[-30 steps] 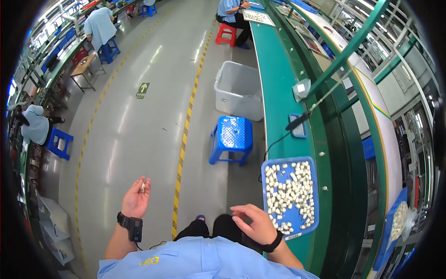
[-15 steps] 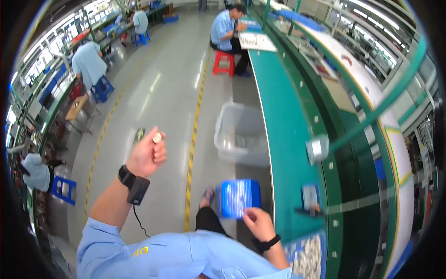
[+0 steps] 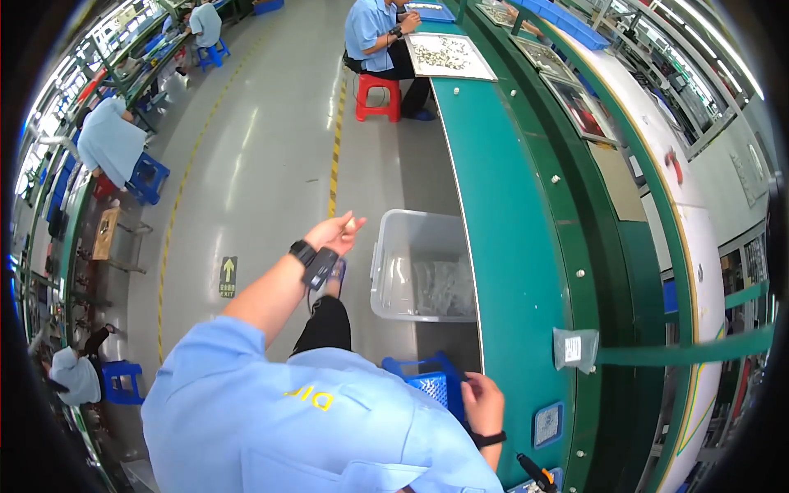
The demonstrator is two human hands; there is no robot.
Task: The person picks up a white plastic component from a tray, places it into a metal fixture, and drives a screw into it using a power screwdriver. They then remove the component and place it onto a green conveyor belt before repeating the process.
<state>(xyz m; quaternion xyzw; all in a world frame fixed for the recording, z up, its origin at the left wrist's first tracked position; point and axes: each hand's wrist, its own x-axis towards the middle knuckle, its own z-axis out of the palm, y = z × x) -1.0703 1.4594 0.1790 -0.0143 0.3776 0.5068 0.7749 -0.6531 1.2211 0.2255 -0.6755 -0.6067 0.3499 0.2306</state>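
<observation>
My left hand (image 3: 335, 234) is out in front of me over the floor, its fingers closed around a small pale piece (image 3: 352, 223) that shows past the fingertips. Too little of that piece is visible to name its kind. My right hand (image 3: 485, 404) hangs low by the edge of the green workbench (image 3: 501, 197), fingers loosely bent and nothing seen in them. Just left of it is a blue plastic stool (image 3: 431, 381), partly hidden behind my body. Ahead of the stool, a translucent plastic bin (image 3: 385, 283) with clear plastic inside stands against the bench.
On the bench lie a small blue tray (image 3: 548, 425), a black-and-orange tool (image 3: 536, 474) and a grey labelled bag (image 3: 575, 348). Farther along, a co-worker (image 3: 374, 37) sits on a red stool (image 3: 378, 97) beside a white tray of small parts (image 3: 448, 56). A yellow-black line (image 3: 337, 148) runs along the floor.
I have moved forward along the bench; the co-worker and bin appear nearer. My left hand has swung right, still holding the pale piece. My right hand has drawn back from over the blue stool.
</observation>
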